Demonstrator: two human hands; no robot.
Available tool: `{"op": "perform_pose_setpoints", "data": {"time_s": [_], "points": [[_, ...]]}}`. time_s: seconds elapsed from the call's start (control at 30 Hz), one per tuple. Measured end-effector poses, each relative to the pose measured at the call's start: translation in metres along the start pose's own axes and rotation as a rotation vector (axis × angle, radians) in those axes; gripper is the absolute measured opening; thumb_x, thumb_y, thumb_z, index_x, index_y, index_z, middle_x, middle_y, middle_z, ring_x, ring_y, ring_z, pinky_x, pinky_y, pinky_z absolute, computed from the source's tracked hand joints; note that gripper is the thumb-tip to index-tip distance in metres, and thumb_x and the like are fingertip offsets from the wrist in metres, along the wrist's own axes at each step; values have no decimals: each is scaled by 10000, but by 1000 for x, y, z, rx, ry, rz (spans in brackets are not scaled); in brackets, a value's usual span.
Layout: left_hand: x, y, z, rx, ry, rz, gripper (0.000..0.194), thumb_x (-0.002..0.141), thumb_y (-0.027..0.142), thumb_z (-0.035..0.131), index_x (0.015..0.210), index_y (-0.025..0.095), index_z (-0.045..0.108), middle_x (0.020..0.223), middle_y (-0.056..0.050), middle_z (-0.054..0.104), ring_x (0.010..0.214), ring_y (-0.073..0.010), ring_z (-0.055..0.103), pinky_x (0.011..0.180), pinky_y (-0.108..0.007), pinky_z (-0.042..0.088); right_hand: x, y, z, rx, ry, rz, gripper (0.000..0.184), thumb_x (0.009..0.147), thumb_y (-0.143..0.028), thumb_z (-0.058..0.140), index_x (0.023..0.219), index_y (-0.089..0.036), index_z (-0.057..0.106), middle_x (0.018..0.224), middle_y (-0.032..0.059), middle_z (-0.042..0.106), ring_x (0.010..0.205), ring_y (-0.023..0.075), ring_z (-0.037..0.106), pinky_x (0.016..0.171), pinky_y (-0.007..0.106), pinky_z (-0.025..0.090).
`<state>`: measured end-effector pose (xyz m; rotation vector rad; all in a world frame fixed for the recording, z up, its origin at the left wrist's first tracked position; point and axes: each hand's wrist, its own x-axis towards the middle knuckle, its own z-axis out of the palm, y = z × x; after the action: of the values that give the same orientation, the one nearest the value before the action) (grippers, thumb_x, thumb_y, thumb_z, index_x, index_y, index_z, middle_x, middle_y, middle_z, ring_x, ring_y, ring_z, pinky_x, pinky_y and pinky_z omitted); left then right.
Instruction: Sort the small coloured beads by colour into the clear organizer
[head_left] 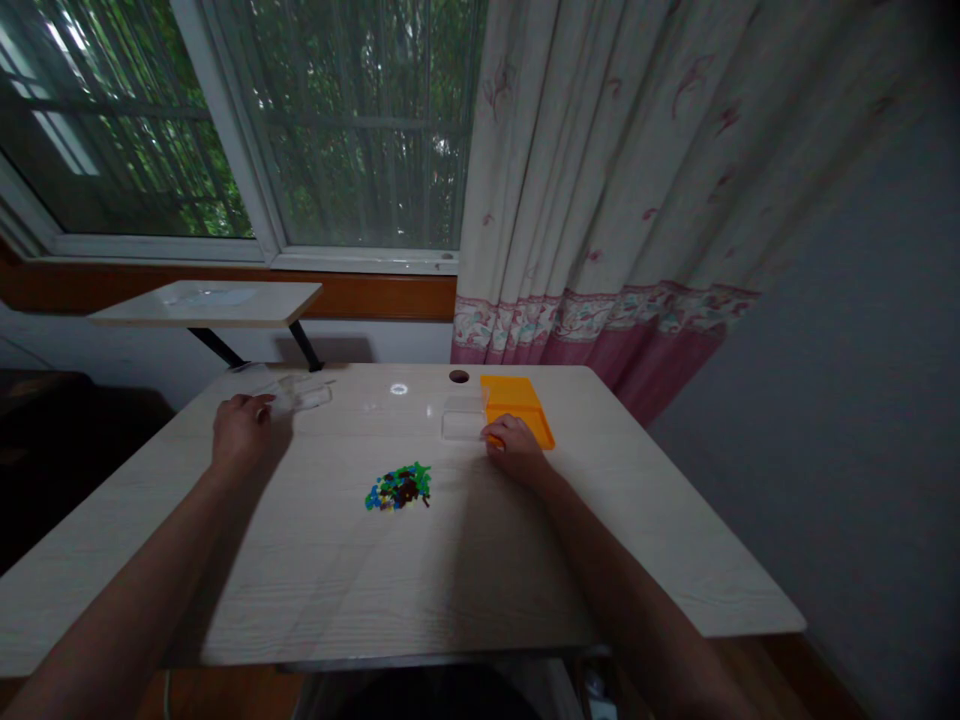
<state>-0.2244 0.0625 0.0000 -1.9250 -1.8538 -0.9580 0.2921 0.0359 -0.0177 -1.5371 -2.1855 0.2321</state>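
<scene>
1. Heap of coloured pieces (401, 487): out, colours all mingled.
2. My left hand (241, 430) is beyond the heap's left, by clear containers (312, 398).
3. My right hand (517, 448) is beyond its right, at the orange case (511, 393).
4. Hands wide apart; grips, I can't tell!

Running dim and greyish indoors, showing daylight at the window (360, 130). Casting soft shadows beside left forearm (154, 560) and right forearm (619, 570) onto the desk (352, 590), glaring in small white spots (398, 389). Stretching wide toward the borders, blackening at the upper right corner.
</scene>
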Motion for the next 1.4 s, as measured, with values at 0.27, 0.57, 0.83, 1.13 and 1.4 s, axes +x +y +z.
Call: {"op": "perform_pose_setpoints", "data": {"time_s": [0.27, 0.57, 0.83, 1.13, 1.4], "points": [[-11, 44, -24, -43, 166, -56, 307, 925, 259, 448, 1141, 153, 639, 959, -82, 556, 1010, -252, 501, 988, -451, 403, 1, 1, 2, -9, -2, -6, 252, 826, -178, 571, 1023, -213, 724, 1041, 65, 627, 1001, 195, 530, 926, 308, 393], [-20, 140, -14, -296, -70, 190, 268, 947, 263, 428, 1112, 191, 627, 1009, -94, 554, 992, -238, 556, 919, -384, 476, 0, 3, 3, 3, 22, -29, 245, 820, -170, 578, 1013, -201, 726, 1029, 70, 629, 981, 198, 529, 924, 312, 400], [-19, 195, 27, -285, -372, 509, 247, 968, 233, 411, 1007, 183, 650, 970, -109, 595, 908, -220, 583, 828, -342, 483, 1, 3, 2, -1, -2, -14, 253, 825, -177, 579, 1031, -201, 723, 1049, 73, 622, 994, 202, 526, 919, 314, 399], [-2, 231, 56, -208, -612, 742, 207, 908, 156, 480, 927, 185, 684, 917, -90, 654, 904, -212, 611, 842, -331, 460, 1, -5, -1, -18, -17, 2, 245, 834, -168, 574, 1032, -192, 717, 1053, 77, 625, 1018, 198, 533, 938, 304, 397], [-8, 239, 65, -473, -658, 754, 261, 883, 124, 474, 1022, 144, 694, 1001, -109, 671, 971, -202, 610, 915, -315, 482, -3, -7, -18, -148, -116, 5, 256, 785, -124, 568, 997, -180, 700, 1052, 90, 621, 1014, 211, 538, 894, 297, 394]]}}
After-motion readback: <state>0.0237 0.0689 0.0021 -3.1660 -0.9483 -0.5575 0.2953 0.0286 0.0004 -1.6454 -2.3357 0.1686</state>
